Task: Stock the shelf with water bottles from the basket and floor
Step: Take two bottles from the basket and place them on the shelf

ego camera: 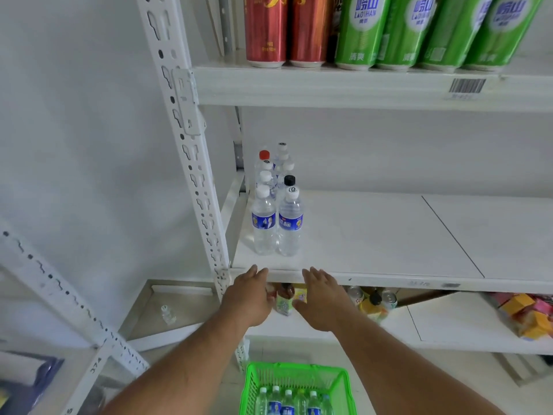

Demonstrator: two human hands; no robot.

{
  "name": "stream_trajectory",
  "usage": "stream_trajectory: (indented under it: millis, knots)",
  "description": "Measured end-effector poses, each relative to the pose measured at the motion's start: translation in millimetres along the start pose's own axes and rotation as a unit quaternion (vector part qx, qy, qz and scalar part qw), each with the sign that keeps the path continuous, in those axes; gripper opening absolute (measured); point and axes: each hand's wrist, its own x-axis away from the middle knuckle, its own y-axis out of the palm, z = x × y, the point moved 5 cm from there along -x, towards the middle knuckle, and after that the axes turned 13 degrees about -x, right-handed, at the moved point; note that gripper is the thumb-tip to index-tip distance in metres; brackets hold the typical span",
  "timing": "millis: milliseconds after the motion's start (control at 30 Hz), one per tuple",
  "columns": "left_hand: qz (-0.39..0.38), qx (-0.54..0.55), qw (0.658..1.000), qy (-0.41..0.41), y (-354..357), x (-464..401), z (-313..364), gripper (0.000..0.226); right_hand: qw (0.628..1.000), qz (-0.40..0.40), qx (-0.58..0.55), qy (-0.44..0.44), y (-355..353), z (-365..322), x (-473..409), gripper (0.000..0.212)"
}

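Two rows of clear water bottles stand at the left end of the white middle shelf (374,235), with two blue-labelled bottles (264,223) (290,223) in front. My left hand (250,295) and my right hand (321,298) hang just below the shelf's front edge, fingers straight and holding nothing. On the floor below, a green basket (254,381) holds several more water bottles (288,402) standing upright. A single small clear bottle (168,315) lies on the floor to the left of the shelf post.
The top shelf carries red cans (266,31) and green cans (362,31). The lower shelf holds a small drink bottle (284,301), cans (389,299) and coloured packs (526,316). A white upright post (194,163) stands at left, with a second rack (59,289) beyond.
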Motion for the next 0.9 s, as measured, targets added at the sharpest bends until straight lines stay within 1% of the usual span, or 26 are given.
stream_trajectory:
  millis: [167,267,400,500,600,733,900]
  knots:
    - [0.003,-0.006,1.0,-0.017,9.1,47.9,27.2,0.073,1.0,0.011,0.01,-0.021,2.1,26.7,53.4,0.082]
    - [-0.036,-0.004,0.999,-0.019,34.5,80.3,51.5,0.077,1.0,-0.013,0.009,-0.009,15.3,52.8,92.7,0.082]
    - [-0.073,0.016,0.997,-0.023,70.8,114.8,78.1,0.078,0.998,-0.039,-0.044,0.02,39.0,89.7,134.3,0.085]
    - [-0.101,0.017,0.994,-0.028,98.6,139.1,89.9,0.079,0.996,-0.061,-0.057,0.04,57.9,107.7,156.0,0.086]
    - [-0.123,0.025,0.991,-0.045,121.0,155.8,89.1,0.079,0.992,-0.078,-0.081,0.064,75.6,119.0,171.0,0.084]
    - [-0.158,0.062,0.983,-0.069,147.1,165.9,75.2,0.071,0.987,-0.103,-0.086,0.085,100.1,126.5,177.7,0.082]
    - [-0.2,0.089,0.972,-0.088,176.8,161.2,43.1,0.074,0.979,-0.128,-0.097,0.128,133.0,123.1,165.2,0.08]
